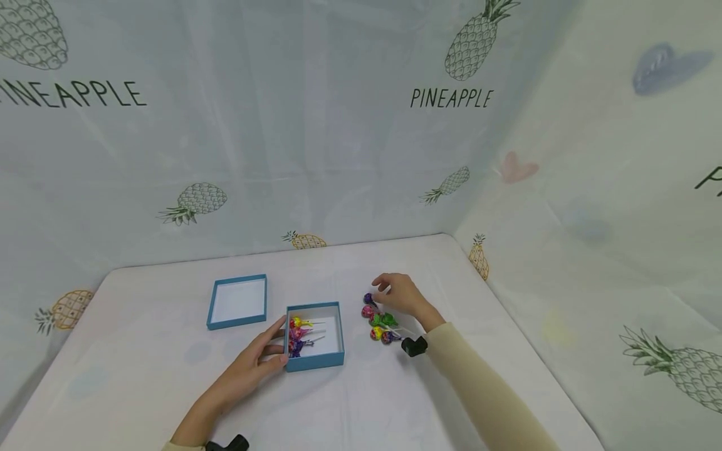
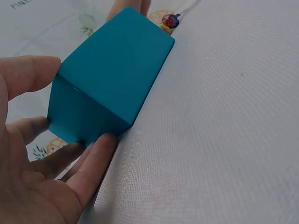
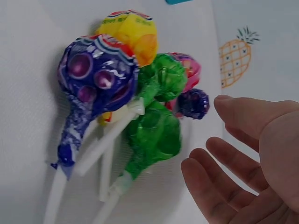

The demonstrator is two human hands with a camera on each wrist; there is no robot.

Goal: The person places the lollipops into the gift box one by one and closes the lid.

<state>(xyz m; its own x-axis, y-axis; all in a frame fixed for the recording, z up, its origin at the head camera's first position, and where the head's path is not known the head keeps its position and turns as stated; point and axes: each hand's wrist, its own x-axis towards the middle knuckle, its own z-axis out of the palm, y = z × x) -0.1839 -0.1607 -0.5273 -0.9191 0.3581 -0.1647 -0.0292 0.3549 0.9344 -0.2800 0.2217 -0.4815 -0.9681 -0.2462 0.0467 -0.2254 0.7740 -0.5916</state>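
An open blue box with a white inside holds several lollipops with yellow, pink and purple wrappers along its left side. My left hand rests against the box's left wall, its fingers and thumb spread; in the left wrist view the fingertips touch the blue side. To the right of the box lies a pile of lollipops in purple, yellow, green and pink wrappers. My right hand is over the far end of that pile, fingers loosely bent, the thumb close to a small-looking purple lollipop. Nothing shows between its fingers.
A blue-rimmed box lid lies inside up, behind and left of the box. The white-covered table meets pineapple-printed cloth at its back and right edges.
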